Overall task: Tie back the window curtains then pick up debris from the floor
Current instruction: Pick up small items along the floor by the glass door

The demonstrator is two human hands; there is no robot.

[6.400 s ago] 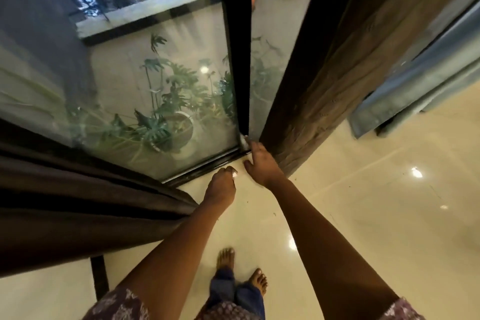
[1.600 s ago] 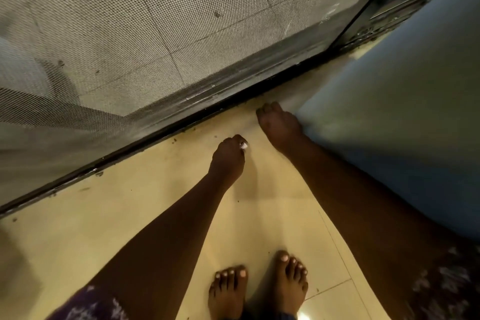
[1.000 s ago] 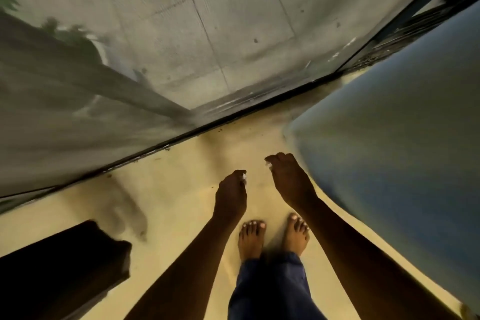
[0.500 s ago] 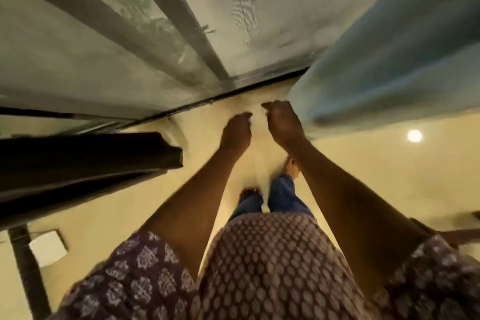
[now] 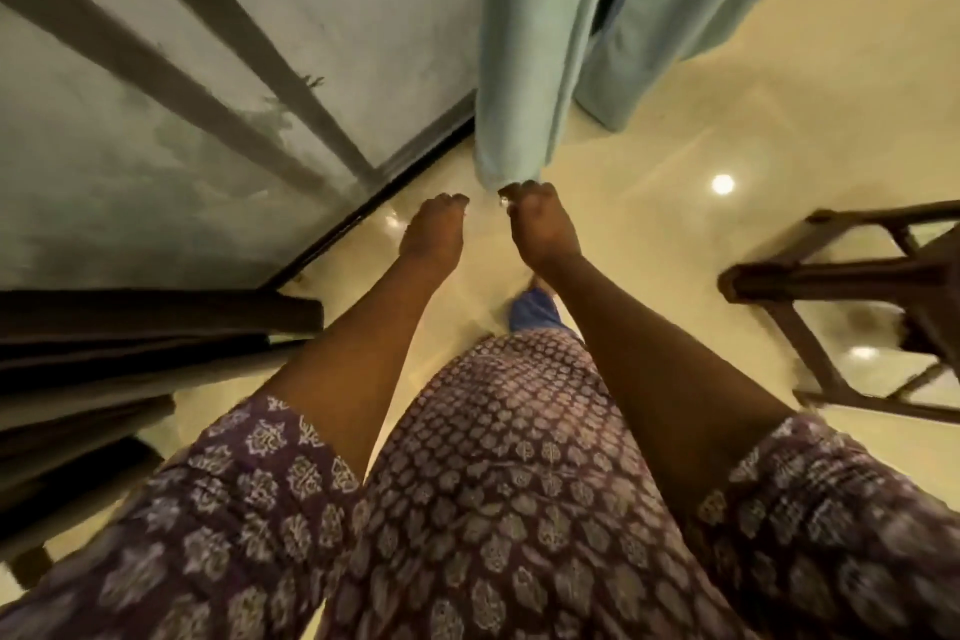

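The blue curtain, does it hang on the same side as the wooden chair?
Yes, the blue curtain hangs right of the glass door, and the wooden chair also stands on the right.

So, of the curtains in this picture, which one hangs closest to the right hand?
The nearer pale blue curtain: its bottom edge ends just at the right hand. The second blue curtain hangs further right; the dark brown curtain lies far left.

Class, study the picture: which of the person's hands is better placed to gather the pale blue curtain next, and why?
Probably the right hand: its curled fingertips sit right at the pale blue curtain's bottom edge, while the left hand hangs beside it, apart from it.
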